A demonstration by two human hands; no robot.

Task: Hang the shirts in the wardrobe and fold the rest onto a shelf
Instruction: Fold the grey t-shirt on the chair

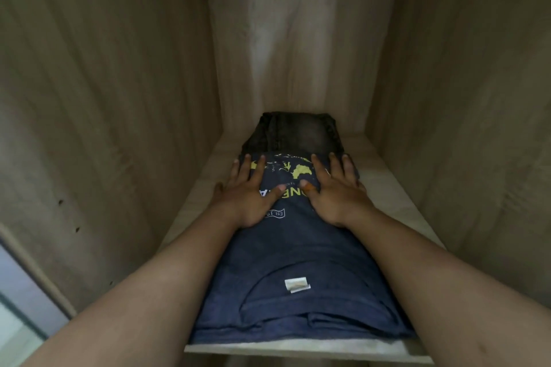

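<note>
Both hands are lying flat, palms down, on a folded navy T-shirt (298, 259) in the middle of the frame. The left hand (250, 194) is resting with its fingers spread and straight over the yellow print, and the right hand (337, 191) is pressing beside it in the same way; neither is gripping anything. The T-shirt is sitting on the pale wooden shelf (393, 188) of the wardrobe (119, 68), its near edge reaching the shelf's front lip in the lower part of the frame, with 1 white neck label (297, 284) facing up. Just behind it, toward the back panel, dark grey folded jeans (293, 134) are lying, touching the T-shirt's far edge.
</note>
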